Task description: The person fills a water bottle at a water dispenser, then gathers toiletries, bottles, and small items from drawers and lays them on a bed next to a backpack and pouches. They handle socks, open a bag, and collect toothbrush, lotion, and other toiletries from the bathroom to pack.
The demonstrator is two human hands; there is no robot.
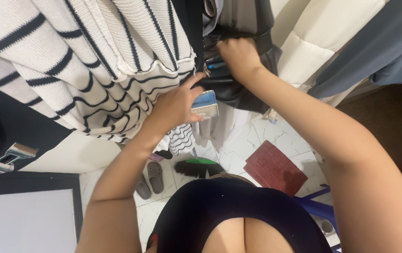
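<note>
My left hand (178, 104) holds a small flat blue and white packet (204, 105) just below a hanging black bag (238, 86). My right hand (237, 57) is closed on the bag's opening near its black strap, fingers tucked inside. A small blue item shows in the opening by the metal clasp (212, 65). The bag hangs among clothes, right beside a white knit garment with black stripes (88, 61).
A cream padded coat (318, 37) and a grey garment (379, 51) hang to the right. Below lie a white marble-tile floor (276, 136), a dark red mat (275, 167), a green-headed brush (201, 166), grey slippers (150, 180) and a blue stool (320, 206).
</note>
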